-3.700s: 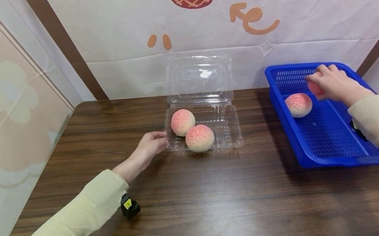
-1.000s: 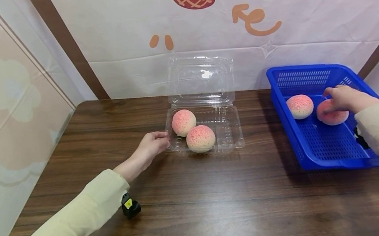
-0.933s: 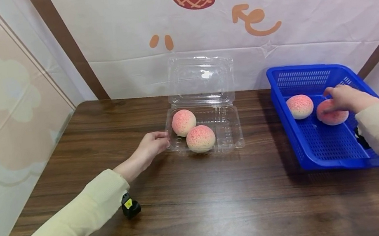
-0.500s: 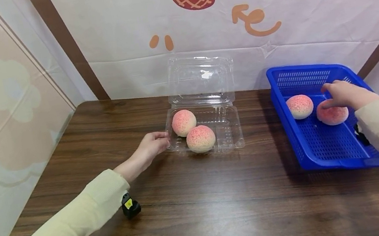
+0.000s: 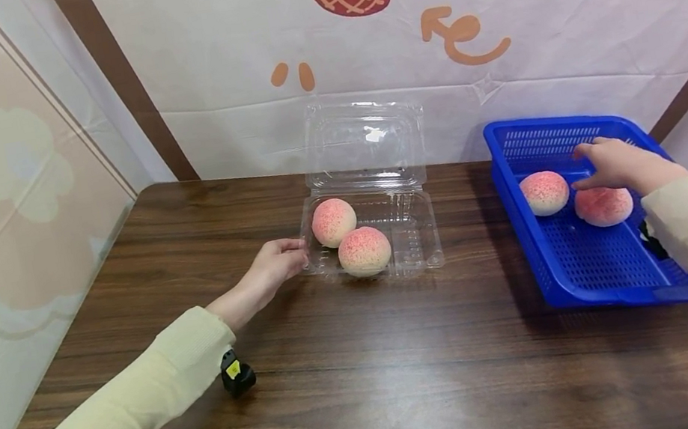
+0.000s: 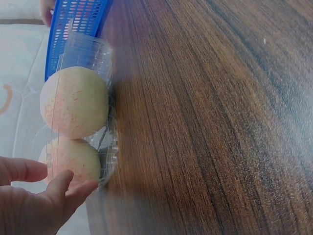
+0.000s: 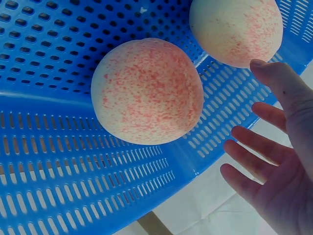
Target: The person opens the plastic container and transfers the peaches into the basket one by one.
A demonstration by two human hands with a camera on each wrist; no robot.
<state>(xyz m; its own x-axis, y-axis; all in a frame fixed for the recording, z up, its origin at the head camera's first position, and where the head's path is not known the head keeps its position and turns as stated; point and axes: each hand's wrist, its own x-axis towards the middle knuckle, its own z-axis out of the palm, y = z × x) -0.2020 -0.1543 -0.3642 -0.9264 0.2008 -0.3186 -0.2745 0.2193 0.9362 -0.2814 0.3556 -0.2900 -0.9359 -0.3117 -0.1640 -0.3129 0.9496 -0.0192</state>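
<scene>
On the table stands a clear plastic clamshell container [image 5: 410, 226], lid raised against the wall. Two round pink-and-cream peaches, a rear one [image 5: 333, 222] and a front one [image 5: 365, 252], sit in its left part. My left hand [image 5: 267, 269] pinches the container's left rim; in the left wrist view its fingertips overlap the nearer peach [image 6: 76, 159]. My right hand [image 5: 619, 165] is over the blue basket [image 5: 549, 279], fingers spread and holding nothing. Below it lies a peach [image 5: 605, 207], partly covered by the hand in the head view, with another peach [image 5: 545, 193] to its left.
The brown wooden table [image 5: 371, 377] runs back to a printed cloth wall [image 5: 222, 136]. A black wrist camera [image 5: 236, 375] hangs under the left sleeve. The basket's raised walls surround the right-hand peaches.
My right hand has lowered a peach into the basket, let go of it and drawn up and slightly left off it. The left hand stays at the container's rim.
</scene>
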